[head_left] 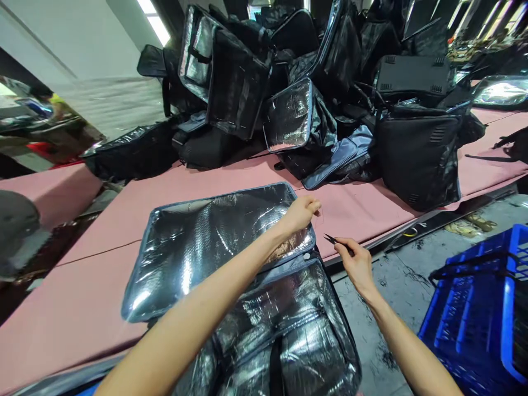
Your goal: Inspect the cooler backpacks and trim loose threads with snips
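Note:
An insulated bag [289,324] with a shiny silver foil lining lies open in front of me, its foil-lined lid [198,242] folded back on the pink table. Grey-blue binding runs round the lid's edge. My left hand [304,212] is closed in a pinch above the lid's right edge. Whatever its fingertips hold is too small to make out. Just right of the lid, my right hand [357,261] grips small dark thread snips [331,240], their points directed up and left toward the lid's corner.
Several black insulated bags [239,82] are heaped at the back of the pink table [94,264]. A black bag [418,157] stands at the table's right edge. At lower right is a blue plastic crate [466,308] on the grey floor [379,319], which has thread scraps on it.

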### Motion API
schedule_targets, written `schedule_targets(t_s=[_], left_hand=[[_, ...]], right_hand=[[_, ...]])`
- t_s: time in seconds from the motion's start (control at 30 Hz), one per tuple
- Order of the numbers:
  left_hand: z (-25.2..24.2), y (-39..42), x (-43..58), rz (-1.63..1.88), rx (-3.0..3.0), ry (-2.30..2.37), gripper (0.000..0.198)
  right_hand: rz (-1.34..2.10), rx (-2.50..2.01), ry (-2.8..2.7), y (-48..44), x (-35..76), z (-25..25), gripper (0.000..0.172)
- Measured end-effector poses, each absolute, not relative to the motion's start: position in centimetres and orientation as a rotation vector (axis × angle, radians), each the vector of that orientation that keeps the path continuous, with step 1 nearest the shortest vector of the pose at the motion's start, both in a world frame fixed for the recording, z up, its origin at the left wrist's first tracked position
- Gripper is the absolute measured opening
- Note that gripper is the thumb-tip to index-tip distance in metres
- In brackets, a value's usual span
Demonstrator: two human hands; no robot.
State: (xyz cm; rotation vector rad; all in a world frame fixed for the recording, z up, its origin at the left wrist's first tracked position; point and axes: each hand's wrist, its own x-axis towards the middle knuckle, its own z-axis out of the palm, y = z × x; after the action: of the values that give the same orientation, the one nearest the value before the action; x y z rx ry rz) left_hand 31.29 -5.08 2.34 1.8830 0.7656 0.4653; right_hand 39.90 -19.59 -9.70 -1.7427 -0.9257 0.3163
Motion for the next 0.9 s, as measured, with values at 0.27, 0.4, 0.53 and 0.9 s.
schedule_targets(t_s=[0.27, 0.4, 0.53, 0.9], left_hand=[[2.5, -4.9, 35.2, 0.039, 2.312, 0.754, 0.016], [2.5, -5.2, 36.2, -0.068, 2.368, 0.796, 0.016], [2.3, -5.6, 36.6, -0.117, 2.382, 0.824, 0.017], [0.1, -7.4, 37.6, -0.326, 2.486, 0.837, 0.021]], right_hand=[[0.527, -1.44, -0.701, -16.8, 38.7, -11.7, 0.02], [0.574, -1.364, -0.674, -16.1, 38.2, -12.1, 0.02], [0.636, -1.306, -0.645, -15.9, 37.5, -12.2, 0.019], [0.805, -1.173, -0.512, -15.5, 36.4, -13.3, 0.025]])
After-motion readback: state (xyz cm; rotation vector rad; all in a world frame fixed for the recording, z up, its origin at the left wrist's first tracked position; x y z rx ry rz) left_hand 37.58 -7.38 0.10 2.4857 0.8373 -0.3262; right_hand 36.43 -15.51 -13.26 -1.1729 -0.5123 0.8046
